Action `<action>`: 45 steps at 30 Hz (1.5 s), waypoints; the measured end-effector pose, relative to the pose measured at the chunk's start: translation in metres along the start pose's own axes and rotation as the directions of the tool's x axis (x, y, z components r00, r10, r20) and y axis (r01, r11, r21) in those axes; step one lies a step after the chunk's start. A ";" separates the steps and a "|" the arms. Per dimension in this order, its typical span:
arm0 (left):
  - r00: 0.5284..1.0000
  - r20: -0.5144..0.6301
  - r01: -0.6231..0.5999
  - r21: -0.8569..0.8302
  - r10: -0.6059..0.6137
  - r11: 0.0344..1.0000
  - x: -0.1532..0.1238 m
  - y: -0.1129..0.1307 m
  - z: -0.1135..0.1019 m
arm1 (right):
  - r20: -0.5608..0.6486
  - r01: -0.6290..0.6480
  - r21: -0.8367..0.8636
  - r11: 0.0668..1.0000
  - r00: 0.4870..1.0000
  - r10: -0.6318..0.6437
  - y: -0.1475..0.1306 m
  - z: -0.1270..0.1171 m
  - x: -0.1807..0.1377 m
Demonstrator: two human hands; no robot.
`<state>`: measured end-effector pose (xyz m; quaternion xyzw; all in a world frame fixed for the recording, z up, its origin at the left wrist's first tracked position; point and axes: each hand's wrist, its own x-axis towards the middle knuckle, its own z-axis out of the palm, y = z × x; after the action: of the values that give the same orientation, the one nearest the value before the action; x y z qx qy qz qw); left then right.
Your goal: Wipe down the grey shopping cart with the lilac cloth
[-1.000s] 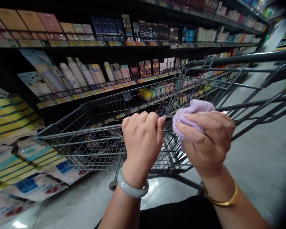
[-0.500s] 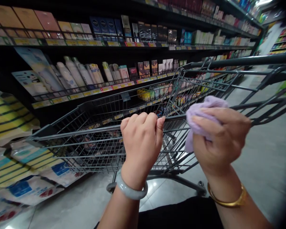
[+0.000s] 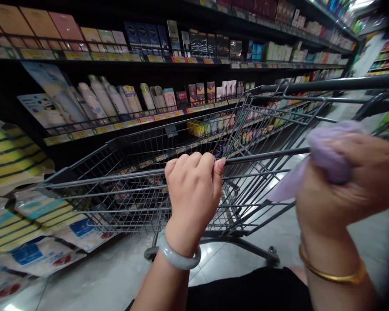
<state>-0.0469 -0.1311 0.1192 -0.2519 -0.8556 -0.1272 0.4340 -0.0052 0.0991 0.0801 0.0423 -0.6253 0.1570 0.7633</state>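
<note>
- cloth (image 3: 317, 144): wadded inside the right hand (image 3: 353, 177), about three o'clock from the left hand (image 3: 194, 185); a loose tail hangs toward eight o'clock.
- right hand: clenched on the cloth, forearm from six o'clock.
- left hand: fist over the rail (image 3: 262, 156) of the cart (image 3: 132, 211), forearm from seven o'clock.
- cloth soft, lilac; rail slim, rounded; cart grey mesh.

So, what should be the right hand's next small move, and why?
Perhaps slide the bunched lilac cloth along the dark grey metal cart rail, since the right hand holds that cloth at or near it, while the left hand grips the same rail.
</note>
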 end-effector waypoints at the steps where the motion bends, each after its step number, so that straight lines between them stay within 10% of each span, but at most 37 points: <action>1: 1.000 0.002 0.000 0.001 0.000 1.000 0.000 0.000 0.000 | 0.005 0.090 -0.030 0.995 0.996 -0.090 -0.014 0.007 -0.002; 6: 1.000 0.002 -0.013 0.013 0.013 1.000 0.000 0.001 0.000 | 0.188 0.241 0.041 0.970 0.951 -0.244 -0.060 0.023 -0.014; 16: 1.000 -0.008 -0.003 0.005 0.003 1.000 0.000 0.001 0.002 | -0.073 -0.040 -0.012 0.999 0.997 0.039 -0.021 0.009 -0.003; 23: 1.000 0.004 0.000 0.008 0.000 1.000 0.001 0.001 0.001 | 0.210 0.271 0.083 0.959 0.936 -0.282 -0.071 0.033 -0.036; 31: 0.998 -0.055 -0.022 -0.221 0.010 0.975 -0.003 -0.004 0.000 | 0.043 0.129 -0.053 0.990 0.991 -0.127 -0.016 0.019 -0.016; 35: 0.982 -0.185 0.016 -0.180 -0.050 0.984 -0.001 -0.012 -0.003 | 0.048 0.099 -0.037 0.994 0.994 -0.098 -0.029 0.022 -0.021; 40: 0.994 -0.076 0.066 -0.132 -0.076 0.989 0.001 -0.019 -0.001 | 0.211 0.255 0.034 0.966 0.943 -0.256 -0.061 0.034 -0.035; 45: 0.996 -0.075 0.045 -0.156 -0.058 0.987 -0.002 -0.016 -0.001 | 0.126 0.208 -0.034 0.977 0.971 -0.203 -0.028 0.030 -0.028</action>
<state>-0.0542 -0.1460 0.1182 -0.2572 -0.8315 -0.2141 0.4434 -0.0301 0.0592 0.0633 0.0983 -0.6666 0.0594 0.7365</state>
